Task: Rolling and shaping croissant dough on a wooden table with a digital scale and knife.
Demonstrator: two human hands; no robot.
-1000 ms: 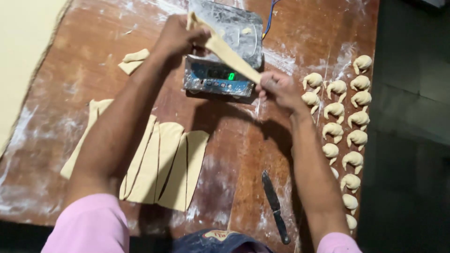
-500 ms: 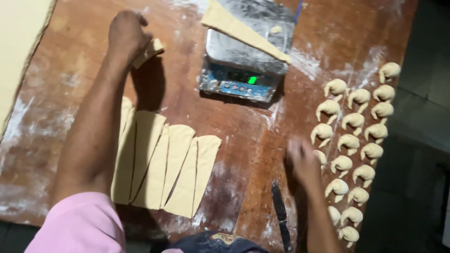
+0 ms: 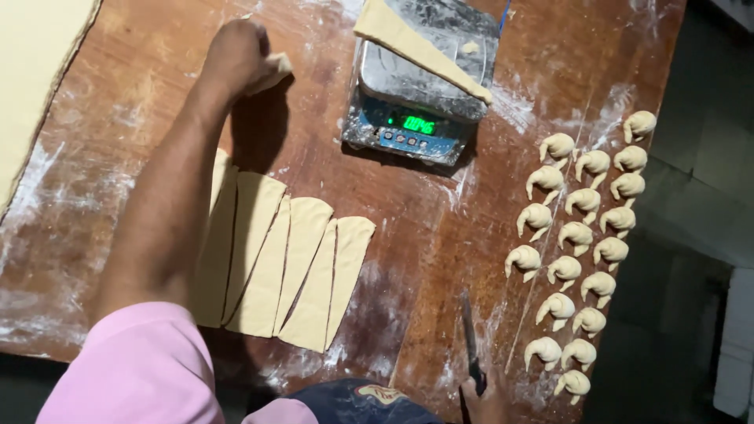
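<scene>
A: Where are the hands, and what does each hold?

B: The left hand is at the far left of the counter, its grip closed on a small dough scrap that sticks out to the right of the knuckles. The right hand is at the near edge, mostly cut off; its grip appears closed on the handle of a knife, though the fingers barely show.

A: Which way does the knife lie?

B: Its long axis runs near to far, blade pointing away from the person, between the dough triangles and the rolled pastries.

A: And the piece on the scale?

B: A long dough wedge lies on the scale, to the right of the left hand and far from the right one. Its long axis runs from far left to near right, narrow tip pointing right. The left hand is nearer to it.
</scene>
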